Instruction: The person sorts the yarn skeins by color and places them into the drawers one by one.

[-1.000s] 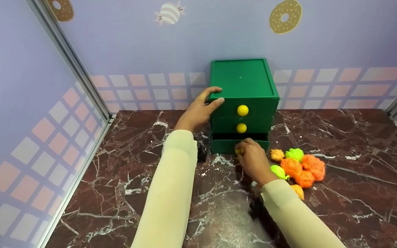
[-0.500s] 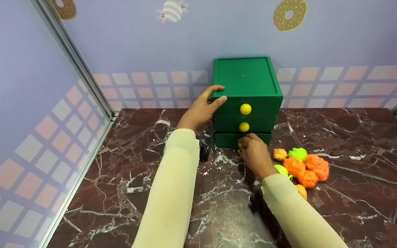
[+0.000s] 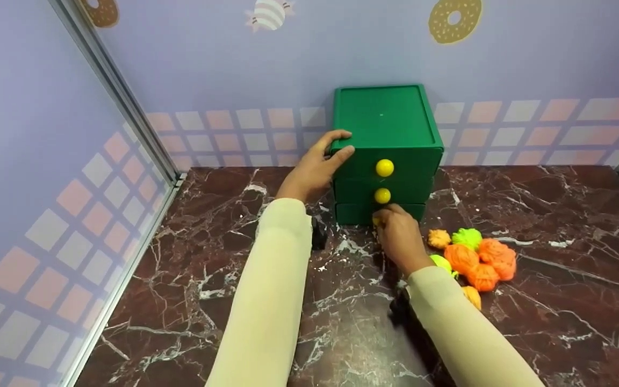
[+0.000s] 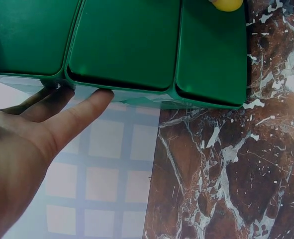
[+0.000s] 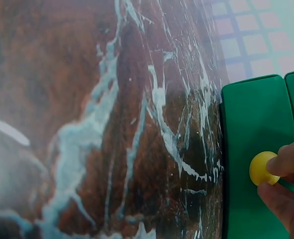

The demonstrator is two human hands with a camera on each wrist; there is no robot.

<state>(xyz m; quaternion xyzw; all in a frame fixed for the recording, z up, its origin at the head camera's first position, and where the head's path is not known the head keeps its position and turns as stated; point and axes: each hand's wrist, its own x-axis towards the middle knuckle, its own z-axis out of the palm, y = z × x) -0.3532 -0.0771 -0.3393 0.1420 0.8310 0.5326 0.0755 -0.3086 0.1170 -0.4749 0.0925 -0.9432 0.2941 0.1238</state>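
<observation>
A small green drawer cabinet [image 3: 384, 118] stands against the back wall, each of its three stacked drawers with a round yellow knob [image 3: 384, 167]. My left hand [image 3: 309, 169] holds the cabinet's left front corner, the thumb at the front edge and a finger over the top. In the left wrist view, other fingers [image 4: 79, 117] of that hand lie along the cabinet's side. My right hand [image 3: 400, 236] pinches the bottom drawer's yellow knob [image 5: 261, 169] between thumb and finger. The bottom drawer [image 3: 353, 214] sits flush with those above it.
A cluster of several orange, yellow and green yarn balls [image 3: 482, 277] lies right of the cabinet, partly behind the right forearm. The dark red marbled tabletop [image 3: 191, 333] ends at a patterned back wall [image 3: 223, 64] and a left side wall.
The bottom drawer, pulled partly out a second ago, has slid back into the cabinet with my right hand on its knob. My left hand keeps its place on the cabinet.
</observation>
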